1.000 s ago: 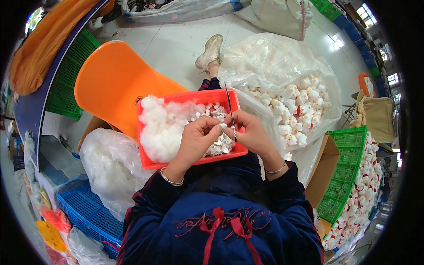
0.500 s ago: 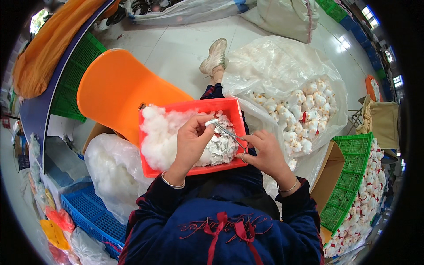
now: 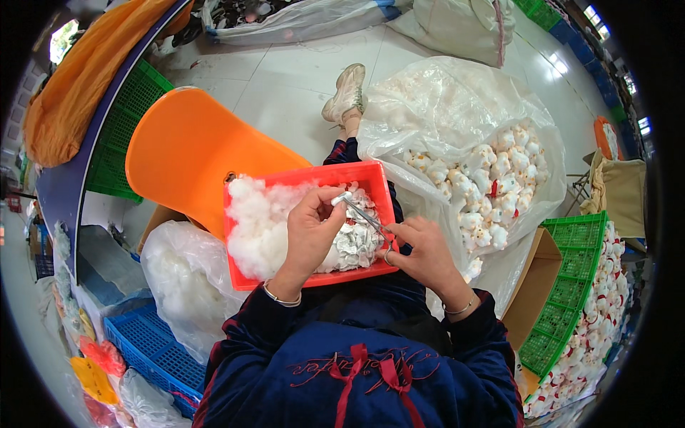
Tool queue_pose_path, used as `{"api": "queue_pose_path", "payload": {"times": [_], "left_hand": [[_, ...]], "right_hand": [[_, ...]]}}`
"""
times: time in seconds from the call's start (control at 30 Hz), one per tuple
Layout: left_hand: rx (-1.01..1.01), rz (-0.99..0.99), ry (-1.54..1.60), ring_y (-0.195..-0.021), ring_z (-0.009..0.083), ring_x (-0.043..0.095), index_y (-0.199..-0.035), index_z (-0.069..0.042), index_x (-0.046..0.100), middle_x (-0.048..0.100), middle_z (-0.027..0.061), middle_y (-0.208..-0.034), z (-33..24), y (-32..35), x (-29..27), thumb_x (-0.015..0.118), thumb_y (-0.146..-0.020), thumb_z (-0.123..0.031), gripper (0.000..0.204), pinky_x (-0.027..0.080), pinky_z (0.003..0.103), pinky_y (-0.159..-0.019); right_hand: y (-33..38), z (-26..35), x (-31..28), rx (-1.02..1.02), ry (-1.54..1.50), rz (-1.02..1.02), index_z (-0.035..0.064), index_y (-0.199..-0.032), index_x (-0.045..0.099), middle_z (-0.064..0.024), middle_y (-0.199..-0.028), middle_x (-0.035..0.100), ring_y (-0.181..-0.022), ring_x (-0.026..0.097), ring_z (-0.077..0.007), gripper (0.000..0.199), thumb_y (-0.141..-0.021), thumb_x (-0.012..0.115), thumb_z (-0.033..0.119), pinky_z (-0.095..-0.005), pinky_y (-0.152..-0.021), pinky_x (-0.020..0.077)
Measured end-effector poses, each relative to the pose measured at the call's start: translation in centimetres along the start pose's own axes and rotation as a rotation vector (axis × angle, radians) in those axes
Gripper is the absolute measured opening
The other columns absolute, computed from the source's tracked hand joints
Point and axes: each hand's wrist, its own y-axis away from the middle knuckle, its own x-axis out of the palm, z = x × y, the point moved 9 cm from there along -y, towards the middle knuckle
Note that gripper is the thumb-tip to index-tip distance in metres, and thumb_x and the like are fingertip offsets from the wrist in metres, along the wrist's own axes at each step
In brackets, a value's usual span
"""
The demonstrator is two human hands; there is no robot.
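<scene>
My left hand [image 3: 308, 232] pinches a small white fabric piece [image 3: 342, 198] between thumb and fingertips. My right hand [image 3: 427, 253] has its fingers at the handle loops of slim metal forceps [image 3: 367, 217], which look like long thin scissors. The forceps' tip meets the white piece; whether it is inside the piece is too small to tell. Both hands work above a red plastic tray [image 3: 387, 203] at my lap. Fluffy white stuffing [image 3: 258, 225] fills the tray's left side, and a heap of small white and silvery-grey pieces [image 3: 357, 244] lies on its right.
An orange chair [image 3: 196, 153] stands beyond the tray at left. At right, a clear plastic bag [image 3: 442, 93] holds many small white stuffed toys [image 3: 496, 182]. Another bag of stuffing [image 3: 182, 274] and a blue crate [image 3: 153, 342] sit at left; a green crate [image 3: 567, 285] is at right.
The hands, forceps and white piece keep nearly the same places over the tray, with only tiny finger movement. The whole view has shifted slightly.
</scene>
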Motion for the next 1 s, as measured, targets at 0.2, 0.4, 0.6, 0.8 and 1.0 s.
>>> {"api": "queue_pose_path", "payload": {"times": [0.2, 0.4, 0.6, 0.8, 1.0], "left_hand": [[0.029, -0.011, -0.012, -0.082, 0.0048, 0.063, -0.117, 0.001, 0.066, 0.07, 0.0017, -0.1, -0.1, 0.0, -0.1, 0.066, -0.095, 0.001, 0.022, 0.053, 0.021, -0.074], [0.035, -0.006, -0.007, -0.081, 0.0043, 0.063, -0.116, 0.001, 0.066, 0.07, 0.0009, -0.098, -0.6, 0.1, -0.1, 0.066, -0.095, 0.002, 0.02, 0.052, 0.021, -0.073], [0.05, -0.012, 0.003, -0.08, 0.0032, 0.061, -0.114, 0.0, 0.067, 0.07, 0.0, -0.096, -0.9, 0.1, -0.2, 0.066, -0.095, 0.002, 0.019, 0.052, 0.02, -0.071], [0.053, -0.024, -0.029, -0.078, 0.0031, 0.06, -0.114, 0.0, 0.067, 0.069, 0.0, -0.095, -0.8, 0.3, -0.3, 0.067, -0.094, 0.002, 0.019, 0.051, 0.021, -0.071], [0.265, -0.051, -0.378, -0.076, 0.0043, 0.061, -0.114, 0.001, 0.068, 0.07, 0.0026, -0.098, -2.8, 1.0, 0.0, 0.068, -0.094, 0.0, 0.02, 0.052, 0.022, -0.069]], "right_hand": [[0.2, 0.3, 0.0, 0.04, 0.016, 0.032, 0.0097, -0.106, 0.072, -0.0043, -0.087, 0.064, -0.086, 0.06, -0.0247, 0.042, -0.075, 0.085, 0.034, -0.0391, -0.075, 0.0407], [0.4, 0.7, -0.5, -0.002, 0.032, -0.053, 0.0092, -0.108, 0.071, -0.0022, -0.083, 0.06, -0.085, 0.058, -0.0223, 0.041, -0.075, 0.085, 0.029, -0.0376, -0.076, 0.0381], [0.4, 0.9, -0.4, 0.014, 0.068, -0.026, 0.0099, -0.106, 0.071, -0.0043, -0.086, 0.062, -0.087, 0.059, -0.0249, 0.041, -0.075, 0.085, 0.034, -0.0402, -0.076, 0.0391], [0.6, 1.2, -0.4, 0.013, 0.087, -0.01, 0.0098, -0.106, 0.072, -0.0045, -0.087, 0.063, -0.087, 0.059, -0.0247, 0.04, -0.076, 0.084, 0.034, -0.0406, -0.076, 0.0391], [0.6, 1.5, -0.3, 0.014, 0.09, 0.041, 0.0091, -0.106, 0.072, -0.0054, -0.086, 0.065, -0.085, 0.061, -0.0248, 0.037, -0.079, 0.081, 0.033, -0.0405, -0.076, 0.0393]]}}
